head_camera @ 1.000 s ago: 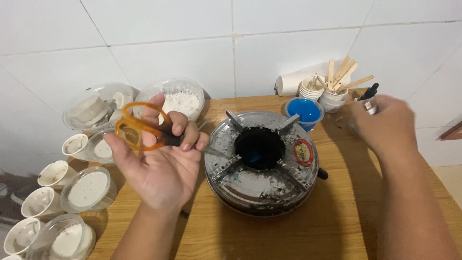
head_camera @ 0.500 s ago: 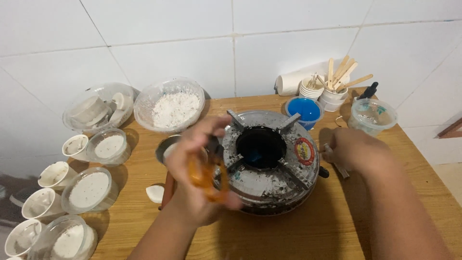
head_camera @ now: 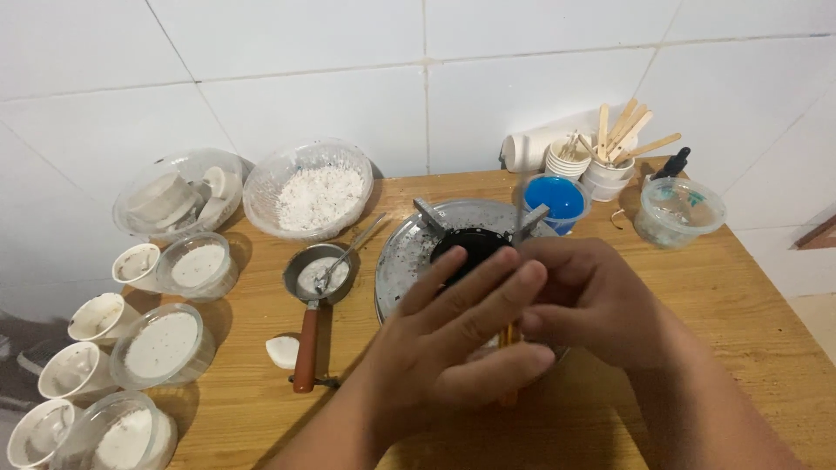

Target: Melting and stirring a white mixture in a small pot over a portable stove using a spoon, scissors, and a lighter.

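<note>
**Layout around the stove**

Take the stove (head_camera: pixel 453 252) at the table's (head_camera: pixel 714 331) middle as your landmark. Your two hands meet over its front: left hand (head_camera: pixel 453 335) nearer you, right hand (head_camera: pixel 592 300) just to its right, touching. Left of the stove lies a small pan (head_camera: pixel 318 278) with a spoon (head_camera: pixel 353 252) in it, handle toward you. Behind that sits a bowl of powder (head_camera: pixel 309 196), and further left another bowl (head_camera: pixel 178 196). Cups (head_camera: pixel 96 318) and tubs (head_camera: pixel 161 344) line the far left edge. Behind the stove to the right stands a cup (head_camera: pixel 557 200), then a cup of sticks (head_camera: pixel 610 170), then a tub (head_camera: pixel 677 211) rightmost.
</note>
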